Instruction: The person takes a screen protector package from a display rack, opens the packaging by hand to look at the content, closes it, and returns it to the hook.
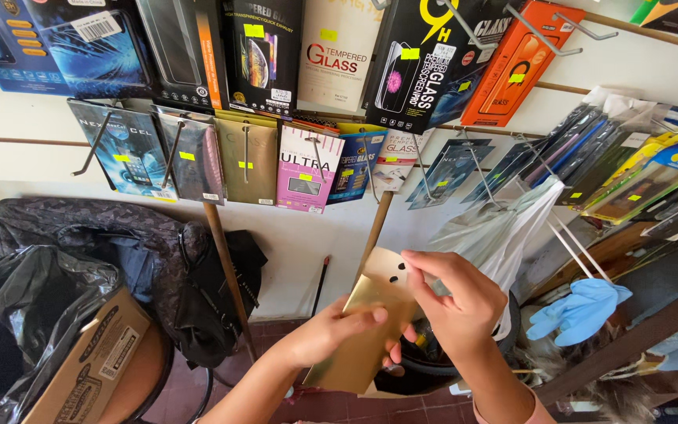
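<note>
While both hands meet low in the head view, the scene reads as follows.

Gold pack: a flat gold sleeve (364, 330) with a paler flap at its top end, tilted, held in front of the wall below the hanging display.
Left hand: left hand (331, 334) grips the pack from its left side, thumb lying across the gold face, fingers curled behind it.
Right hand: right hand (458, 302) is at the pack's top right, fingers bent and pinching the flap edge, thumb low beside the left fingertips.
Wall hooks: metal hooks carry rows of flat screen-protector packs; a matching gold pack (246, 161) hangs in the lower row, just left of a pink pack (305, 169), and an orange pack (512, 67) hangs upper right.
Black bag: a black plastic bag (21, 306) at the left stands open; what is in it cannot be told.
Carton: a brown carton (92, 361) leans against the bag, its top flaps closed, its contents hidden.
White bag: a thin white plastic bag (504, 228) hangs behind the right hand; its contents are not visible.
Blue glove: a blue glove (582, 310) lies on a wooden shelf at right.
Bin: a dark round bin (425, 365) sits under the hands, mostly hidden.
</note>
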